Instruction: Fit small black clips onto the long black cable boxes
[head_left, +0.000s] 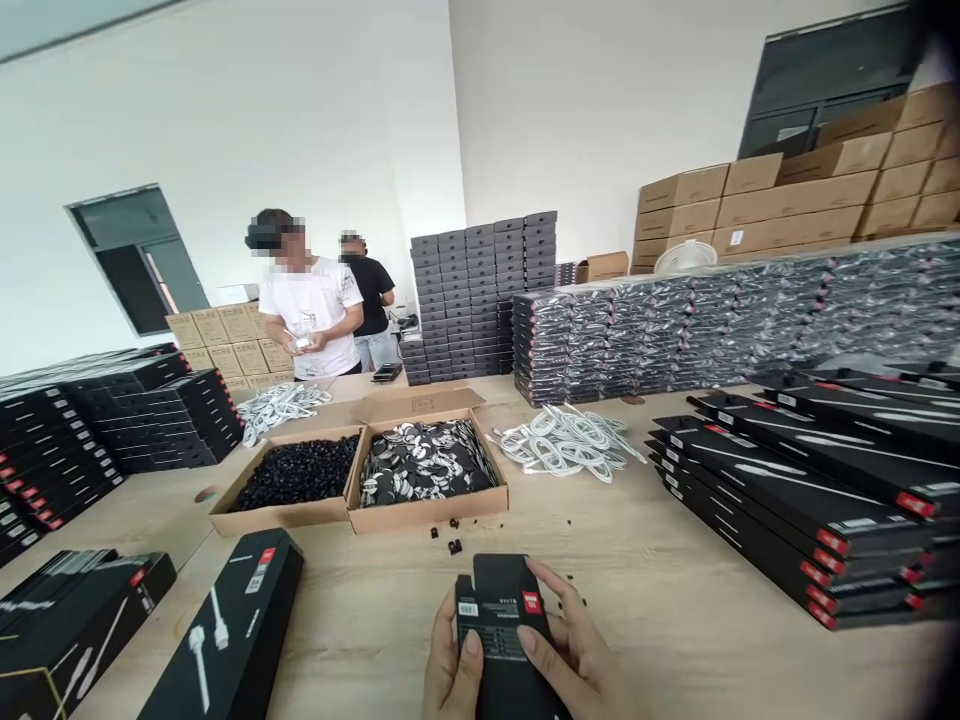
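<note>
Both hands hold a black retail box (499,630) upright at the bottom of the view, its back showing a barcode label, printed text and a red logo. My left hand (454,670) grips its left side, and my right hand (562,640) holds its right side, fingers spread. A few small black pieces (450,535) lie on the wooden table (637,620) just beyond the box. Past them stand two cardboard trays, one of small black parts (296,472) and one of black-and-white coiled items (424,465).
Bundled white cables (562,442) lie right of the trays, with more (281,410) behind them. Stacks of long black boxes (795,500) fill the right, and others (232,630) lie left. A co-worker (311,310) stands across the table holding a small item. Another person (367,295) stands behind.
</note>
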